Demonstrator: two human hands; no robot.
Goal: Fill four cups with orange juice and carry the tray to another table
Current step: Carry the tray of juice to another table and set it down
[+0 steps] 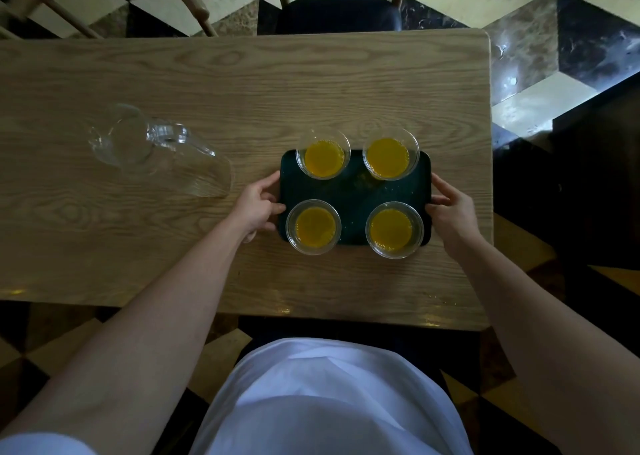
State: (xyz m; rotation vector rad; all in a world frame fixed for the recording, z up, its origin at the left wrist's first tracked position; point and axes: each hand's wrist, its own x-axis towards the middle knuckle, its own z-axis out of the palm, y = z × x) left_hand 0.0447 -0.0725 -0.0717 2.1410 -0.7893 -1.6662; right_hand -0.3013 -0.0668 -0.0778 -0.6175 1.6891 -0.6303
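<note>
On the wooden tabletop [242, 84], toward its right end, sits the dark tray [356, 191] with four clear cups [323, 154] of orange juice, one near each corner. The left hand [258, 205] closes its grip on the tray's left short edge, the right hand [450, 205] on the right one, so the tray's long axis runs between them. Well left of the tray, an empty glass pitcher [159, 150] stands. Pouring looks done; a level lift seems next.

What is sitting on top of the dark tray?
Four clear cups of orange juice stand on the tray, one per corner. The tray surface beneath each cup is hidden.
</note>
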